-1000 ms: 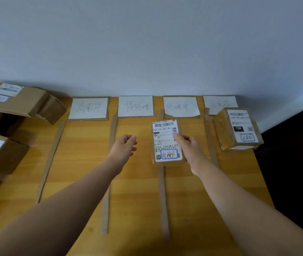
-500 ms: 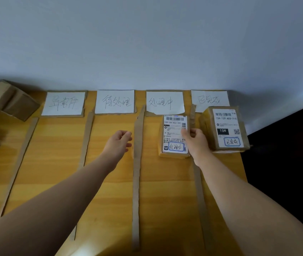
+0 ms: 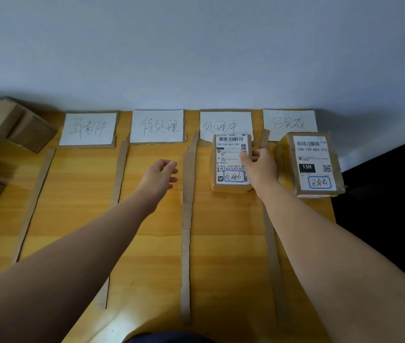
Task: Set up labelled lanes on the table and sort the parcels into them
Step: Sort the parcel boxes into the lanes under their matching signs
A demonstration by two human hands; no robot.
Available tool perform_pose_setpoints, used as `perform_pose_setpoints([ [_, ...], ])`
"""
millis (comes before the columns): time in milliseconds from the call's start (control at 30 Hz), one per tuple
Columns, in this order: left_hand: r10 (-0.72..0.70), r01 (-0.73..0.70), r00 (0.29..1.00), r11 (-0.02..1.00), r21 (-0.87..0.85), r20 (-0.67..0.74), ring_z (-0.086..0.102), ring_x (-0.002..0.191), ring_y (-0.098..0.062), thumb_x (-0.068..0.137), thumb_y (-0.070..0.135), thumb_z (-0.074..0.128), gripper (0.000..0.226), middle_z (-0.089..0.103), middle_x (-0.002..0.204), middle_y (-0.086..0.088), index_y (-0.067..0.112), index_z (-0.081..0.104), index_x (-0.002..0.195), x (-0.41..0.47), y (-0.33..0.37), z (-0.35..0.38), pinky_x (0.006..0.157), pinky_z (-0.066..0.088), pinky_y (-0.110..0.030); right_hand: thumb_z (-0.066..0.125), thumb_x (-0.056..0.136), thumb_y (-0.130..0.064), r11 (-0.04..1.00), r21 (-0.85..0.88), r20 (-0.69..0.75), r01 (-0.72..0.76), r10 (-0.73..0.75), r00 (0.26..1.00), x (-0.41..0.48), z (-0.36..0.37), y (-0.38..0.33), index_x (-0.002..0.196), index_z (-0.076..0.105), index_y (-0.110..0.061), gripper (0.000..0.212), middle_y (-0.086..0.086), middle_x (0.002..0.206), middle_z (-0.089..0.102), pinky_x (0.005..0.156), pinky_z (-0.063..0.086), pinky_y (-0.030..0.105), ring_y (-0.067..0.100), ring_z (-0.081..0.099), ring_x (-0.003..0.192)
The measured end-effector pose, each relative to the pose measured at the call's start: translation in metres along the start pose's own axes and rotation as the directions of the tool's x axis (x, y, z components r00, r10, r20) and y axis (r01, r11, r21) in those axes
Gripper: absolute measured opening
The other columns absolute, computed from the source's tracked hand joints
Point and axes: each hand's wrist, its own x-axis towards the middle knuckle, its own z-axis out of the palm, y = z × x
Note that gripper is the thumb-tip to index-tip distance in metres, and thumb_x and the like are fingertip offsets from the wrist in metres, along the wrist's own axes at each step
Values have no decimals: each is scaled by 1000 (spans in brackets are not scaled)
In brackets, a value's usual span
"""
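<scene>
A small brown parcel (image 3: 230, 162) with a white shipping label lies in the third lane, just below that lane's paper label (image 3: 225, 123). My right hand (image 3: 260, 168) grips its right edge, thumb on top. My left hand (image 3: 160, 175) hovers over the second lane, fingers loosely curled, holding nothing. Three more paper labels head the other lanes: first (image 3: 89, 128), second (image 3: 158, 126), fourth (image 3: 289, 122). A second parcel (image 3: 312, 164) sits in the fourth lane. Cardboard strips (image 3: 186, 219) divide the lanes on the wooden table (image 3: 226, 243).
Several brown cardboard boxes (image 3: 11, 122) are stacked at the left edge of the table. A grey wall runs along the back. The table's right edge drops off to dark floor (image 3: 382, 206) beside the fourth lane.
My right hand has carried the small parcel from the strip between the second and third lanes to the far end of the third lane. The view has turned right.
</scene>
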Motion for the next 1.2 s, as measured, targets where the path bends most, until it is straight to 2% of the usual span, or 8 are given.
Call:
perform_pose_setpoints([
  [233,38,-38,999,999,-8,2,60,101,-18,101,32,42,34,60,115,-4,12,52,126,-12,2,-13,79,49,-27,51,95,-45,987,-157,-61,16,-25,998,-14,-5,-5,130,43,-11,49,1,104,58,76,58,36,20,65,91],
  [500,108,-108,994,994,-27,11,60,98,-17,101,33,42,32,61,112,-2,13,54,123,-37,1,-38,80,49,-28,53,95,-40,967,-235,-172,102,-145,974,-52,-5,-13,128,47,-10,45,7,117,59,81,57,39,24,61,104],
  [600,143,-142,990,989,-38,2,61,98,-16,100,34,42,29,61,113,-2,15,54,120,-44,-3,-60,81,49,-29,55,96,-33,945,-296,-193,141,-203,960,-72,5,-24,129,47,-9,41,8,123,55,82,53,33,24,56,111],
  [667,157,-157,988,986,-52,-6,60,98,-16,101,33,42,29,61,112,-2,15,54,120,-49,-8,-80,82,49,-29,57,95,-29,929,-336,-203,158,-235,951,-85,18,-35,132,47,-12,42,8,129,54,85,53,35,26,53,118],
  [800,184,-185,983,979,-85,-14,60,97,-15,101,32,43,27,61,112,-2,15,55,118,-56,-20,-133,78,48,-25,57,94,-24,907,-377,-227,185,-284,932,-116,60,-67,131,48,-13,39,9,130,52,90,48,38,29,45,124],
  [1000,233,-237,971,970,-60,-59,60,99,-15,101,33,42,20,61,110,1,21,53,113,-53,-41,-239,84,49,-30,57,94,-23,933,-281,-171,226,-281,944,-168,154,-107,134,44,-12,44,9,134,49,95,46,37,28,44,126],
  [1100,245,-249,964,968,-28,-103,59,100,-16,100,32,43,27,61,111,1,17,53,121,-47,-56,-295,84,48,-30,56,94,-22,951,-222,-109,215,-244,964,-195,212,-120,137,42,-15,45,7,133,48,93,50,40,27,47,123],
  [1200,234,-239,965,970,-32,-121,61,100,-16,99,31,45,27,62,112,-1,16,56,120,-38,-76,-347,85,49,-32,55,95,-22,959,-166,-48,229,-240,970,-220,266,-133,138,41,-16,46,5,136,47,86,47,34,23,48,121],
])
